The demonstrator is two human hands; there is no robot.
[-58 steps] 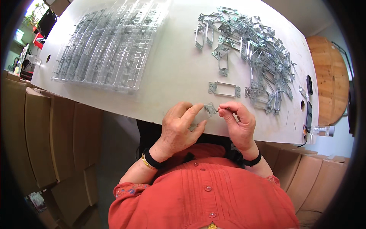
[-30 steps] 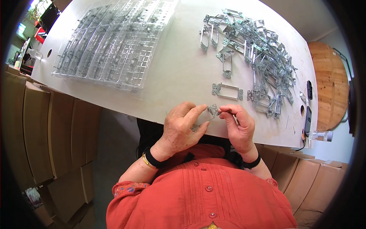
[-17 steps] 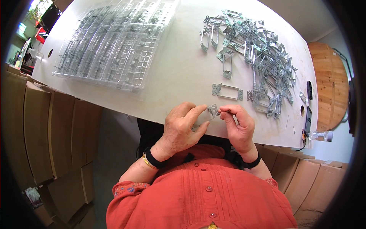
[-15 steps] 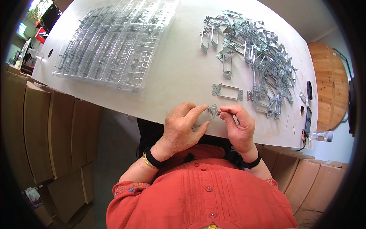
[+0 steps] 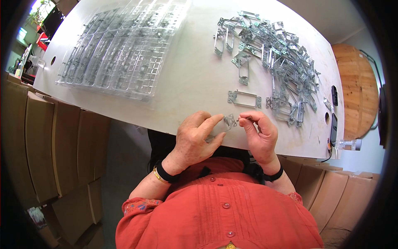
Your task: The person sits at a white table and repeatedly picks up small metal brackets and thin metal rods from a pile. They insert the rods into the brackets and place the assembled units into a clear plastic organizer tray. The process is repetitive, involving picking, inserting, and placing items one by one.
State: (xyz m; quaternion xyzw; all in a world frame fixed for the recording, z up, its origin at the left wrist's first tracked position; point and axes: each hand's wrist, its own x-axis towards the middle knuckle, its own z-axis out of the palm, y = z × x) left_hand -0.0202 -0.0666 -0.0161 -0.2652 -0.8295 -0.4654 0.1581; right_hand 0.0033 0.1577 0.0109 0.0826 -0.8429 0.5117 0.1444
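Observation:
My left hand (image 5: 198,135) is closed around a small metal bracket frame (image 5: 230,120), whose plate end sticks out past my fingertips; the rest is mostly hidden by my hand. Close beside that end, my right hand (image 5: 262,135) pinches a tiny dark piece (image 5: 248,118), perhaps a screw, too small to make out. Its tip points at the bracket's plate. On the table just beyond my hands lies another rectangular metal bracket (image 5: 244,98), flat and by itself.
A tangled heap of metal brackets (image 5: 286,66) covers the table's right part. Clear plastic trays (image 5: 124,54) filled with brackets stand at the left. A phone (image 5: 333,129) lies by the white table's (image 5: 195,79) right edge. Cardboard boxes (image 5: 66,145) stand below on both sides.
The view has shifted slightly, so the table things sit a little further left. My right-hand fingertips have barely moved; both hands keep their grips near the bracket's end.

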